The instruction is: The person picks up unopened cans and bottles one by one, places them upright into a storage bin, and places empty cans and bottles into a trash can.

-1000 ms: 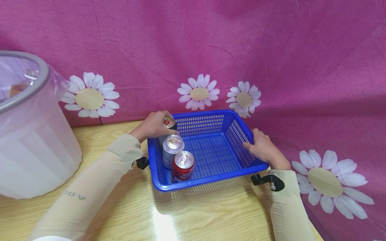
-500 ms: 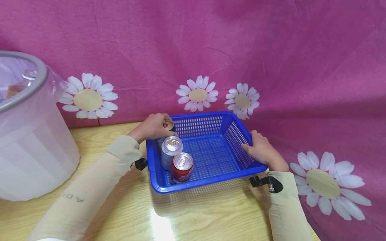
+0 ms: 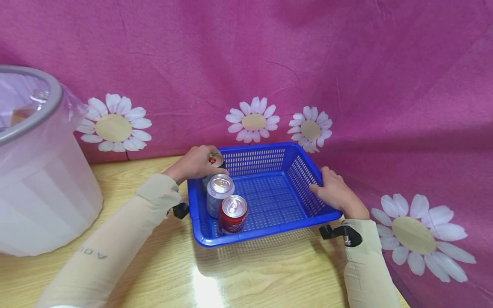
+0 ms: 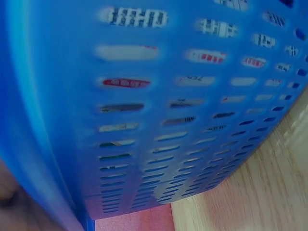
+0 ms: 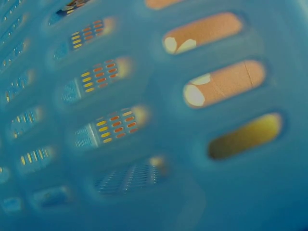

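Observation:
A blue plastic basket (image 3: 269,222) with slotted walls stands on the wooden table. Three drink cans are upright along its left side: a dark one (image 3: 217,161) at the back, a silver-white one (image 3: 221,196) in the middle and a red one (image 3: 233,216) in front. My left hand (image 3: 196,162) reaches over the left rim, its thumb and fingers round the top of the dark can. My right hand (image 3: 339,192) grips the right rim, thumb on the inner side. In the left wrist view the basket's outer wall (image 4: 144,139) hides most of the hand; printed cans show through its slots.
A white bin (image 3: 46,184) with a grey rim and a clear liner stands at the left. Behind the table hangs a magenta cloth (image 3: 192,64) with white daisies. Bare wooden table (image 3: 254,273) lies in front of the basket.
The view has shifted very slightly. Both hands, the basket and the cans keep the same places relative to each other.

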A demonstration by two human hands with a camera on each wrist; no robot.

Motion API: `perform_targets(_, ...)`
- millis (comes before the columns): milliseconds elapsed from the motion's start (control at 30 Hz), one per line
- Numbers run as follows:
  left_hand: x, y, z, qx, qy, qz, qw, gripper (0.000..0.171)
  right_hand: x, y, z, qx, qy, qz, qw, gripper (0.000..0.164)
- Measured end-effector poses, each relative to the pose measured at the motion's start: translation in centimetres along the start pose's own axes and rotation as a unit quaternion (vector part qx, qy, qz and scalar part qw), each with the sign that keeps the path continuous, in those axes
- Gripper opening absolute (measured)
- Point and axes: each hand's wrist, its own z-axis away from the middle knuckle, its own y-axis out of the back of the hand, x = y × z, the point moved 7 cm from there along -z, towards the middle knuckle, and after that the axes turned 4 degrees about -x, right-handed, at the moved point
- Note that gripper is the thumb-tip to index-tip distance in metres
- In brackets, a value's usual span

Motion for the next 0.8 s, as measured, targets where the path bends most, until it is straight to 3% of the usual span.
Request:
perform_targets(633,0.16,-0.17,0.52,0.016,-0.058,0.009,0.9982,0.063,0.16,-0.04,-0.09,0.001,0.002,-0.007,1.0,0.049)
perform_targets(800,0.02,-0.08,0.72,0.018,-0.054,0.05,0.9971,0.063,0.17,-0.01,-0.08,-0.002,0.0,-0.008,1.0,0.05)
